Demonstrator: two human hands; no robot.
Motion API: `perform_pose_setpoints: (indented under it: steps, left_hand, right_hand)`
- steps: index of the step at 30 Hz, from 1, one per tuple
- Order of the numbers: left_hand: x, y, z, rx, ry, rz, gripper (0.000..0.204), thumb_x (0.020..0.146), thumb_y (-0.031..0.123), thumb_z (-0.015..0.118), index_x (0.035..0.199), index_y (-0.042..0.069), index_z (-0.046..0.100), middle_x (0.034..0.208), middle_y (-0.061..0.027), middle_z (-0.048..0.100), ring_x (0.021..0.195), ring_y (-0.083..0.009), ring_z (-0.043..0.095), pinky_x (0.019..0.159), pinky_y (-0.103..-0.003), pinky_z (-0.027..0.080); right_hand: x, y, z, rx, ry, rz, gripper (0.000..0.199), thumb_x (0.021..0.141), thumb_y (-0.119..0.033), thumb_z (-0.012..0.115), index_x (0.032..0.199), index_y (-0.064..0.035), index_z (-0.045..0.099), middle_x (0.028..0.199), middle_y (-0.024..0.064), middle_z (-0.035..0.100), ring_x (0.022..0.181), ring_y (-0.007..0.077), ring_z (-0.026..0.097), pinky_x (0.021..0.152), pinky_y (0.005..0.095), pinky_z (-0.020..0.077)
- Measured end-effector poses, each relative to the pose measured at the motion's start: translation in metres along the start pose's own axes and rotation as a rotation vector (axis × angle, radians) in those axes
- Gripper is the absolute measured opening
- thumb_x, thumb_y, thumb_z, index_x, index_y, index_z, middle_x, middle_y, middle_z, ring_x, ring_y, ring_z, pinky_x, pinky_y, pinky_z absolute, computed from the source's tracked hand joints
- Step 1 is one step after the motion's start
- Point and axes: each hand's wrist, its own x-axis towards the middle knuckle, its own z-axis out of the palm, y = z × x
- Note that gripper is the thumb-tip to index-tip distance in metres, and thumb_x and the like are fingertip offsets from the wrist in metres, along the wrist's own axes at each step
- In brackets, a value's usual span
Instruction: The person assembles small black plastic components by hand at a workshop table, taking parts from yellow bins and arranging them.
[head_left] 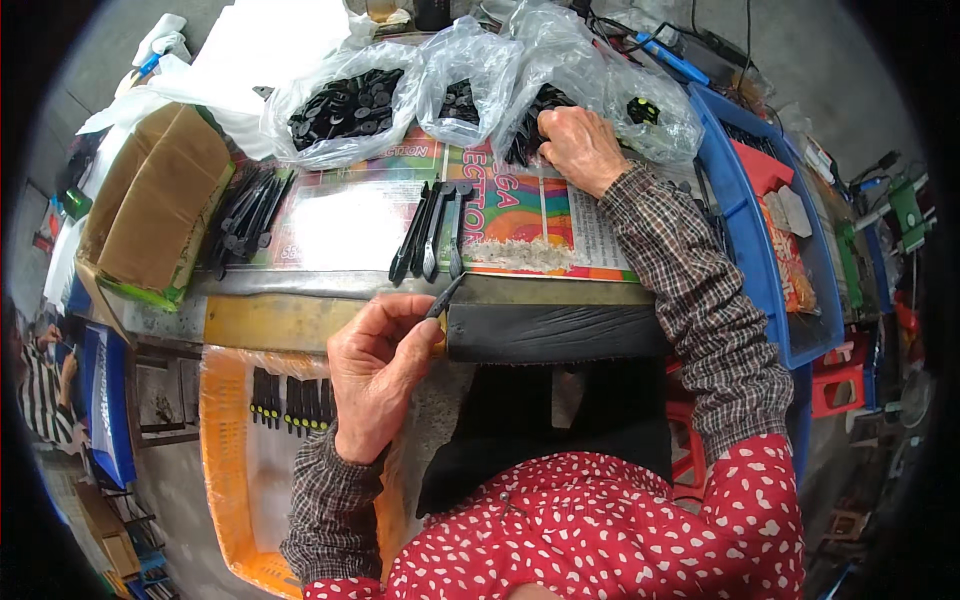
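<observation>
My left hand (382,365) is closed in a pinch on a slim black plastic piece (446,297), held with its narrow end up and to the right at the table's front edge. My right hand (582,148) reaches to the mouth of a clear plastic bag (545,62) of black parts (528,135). Its fingers are curled, and their tips are hidden among the parts and plastic. Between the hands, several long black pieces with rounded ends (432,225) lie side by side on the printed sheet (350,215).
More clear bags hold black parts (350,105) and small black-and-yellow parts (643,110). Left are a bundle of black pieces (250,212) and a cardboard box (150,190). An orange crate (232,470) with black-and-yellow pieces stands below; a blue tray (735,190) is at right.
</observation>
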Motion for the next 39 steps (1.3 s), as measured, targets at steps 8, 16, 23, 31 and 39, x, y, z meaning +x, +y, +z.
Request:
perform_pose_setpoints:
  steps: [8,16,23,31,39]
  left_hand:
    - [-0.011,0.002,0.007,-0.087,-0.007,-0.035,0.019,0.091,0.005,0.066,0.109,-0.002,0.064,0.084,-0.0007,0.067,0.067,-0.0009,0.054,0.054,-0.015,0.040]
    - [-0.019,-0.009,0.037,-0.331,-0.068,-0.130,0.019,0.092,0.003,0.063,0.110,0.000,0.059,0.094,-0.0096,0.069,0.056,-0.0027,0.047,0.048,-0.017,0.034]
    - [-0.028,-0.027,0.064,-0.384,-0.155,-0.182,0.019,0.094,0.006,0.064,0.111,0.000,0.059,0.087,-0.0043,0.066,0.056,-0.0042,0.047,0.047,-0.019,0.034]
    - [-0.042,-0.032,0.074,-0.413,-0.162,-0.233,0.019,0.093,0.006,0.065,0.110,0.000,0.060,0.082,0.0005,0.061,0.059,-0.0043,0.049,0.049,-0.019,0.036]
    - [-0.054,-0.034,0.081,-0.210,-0.051,-0.055,0.020,0.092,0.005,0.067,0.110,-0.001,0.063,0.086,0.0013,0.064,0.067,-0.0006,0.052,0.056,-0.016,0.043]
  right_hand:
    - [-0.032,-0.010,-0.035,0.490,0.050,0.047,0.013,0.080,-0.003,0.066,0.090,0.0027,0.059,0.081,0.0116,0.065,0.070,0.0157,0.065,0.063,0.0290,0.0522]
    - [-0.143,-0.080,-0.081,1.395,-0.212,0.183,0.017,0.087,0.005,0.064,0.103,0.0018,0.063,0.097,0.0074,0.066,0.081,0.0138,0.069,0.066,0.0227,0.0551]
    - [-0.187,-0.090,-0.065,1.575,-0.116,0.073,0.019,0.085,0.008,0.067,0.103,0.0023,0.064,0.103,0.0082,0.063,0.081,0.0131,0.069,0.066,0.0208,0.0561]
    - [-0.206,-0.091,-0.061,1.632,-0.104,0.063,0.018,0.087,0.008,0.065,0.103,0.0029,0.062,0.104,0.0081,0.060,0.077,0.0123,0.067,0.063,0.0210,0.0548]
    - [-0.222,-0.101,-0.072,1.455,-0.180,0.249,0.021,0.088,0.002,0.067,0.108,0.0054,0.060,0.088,0.0040,0.062,0.068,0.0065,0.062,0.058,0.0206,0.0517]
